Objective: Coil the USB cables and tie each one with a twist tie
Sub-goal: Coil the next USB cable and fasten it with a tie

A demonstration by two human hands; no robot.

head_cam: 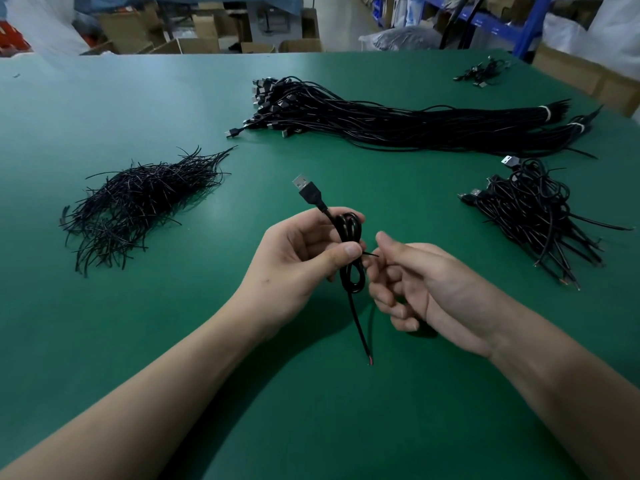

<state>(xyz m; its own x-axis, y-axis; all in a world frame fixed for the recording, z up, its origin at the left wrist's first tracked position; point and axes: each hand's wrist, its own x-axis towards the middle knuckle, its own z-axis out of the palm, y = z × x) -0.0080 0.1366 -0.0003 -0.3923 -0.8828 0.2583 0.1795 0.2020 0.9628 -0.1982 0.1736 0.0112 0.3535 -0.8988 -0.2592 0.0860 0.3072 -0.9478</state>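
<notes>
Black cable [350,233] in left hand [298,258]

My view is mostly a plain green surface [138,98]. The coiled cable [351,230] at centre is black, its plug [300,181] is silver at the tip, and its bare end [370,363] toward 6 o'clock shows a speck of red. The heap of twist ties [138,202] at 9 o'clock is black with faint pale glints. The long cable bundle [398,123] at 1 o'clock is black with off-white bands [547,112]. The tied pile [533,209] at 3 o'clock is black too. Far off at 12 o'clock I make out brown cardboard boxes [197,45], and toward 2 o'clock, blue shelving [530,26].
</notes>
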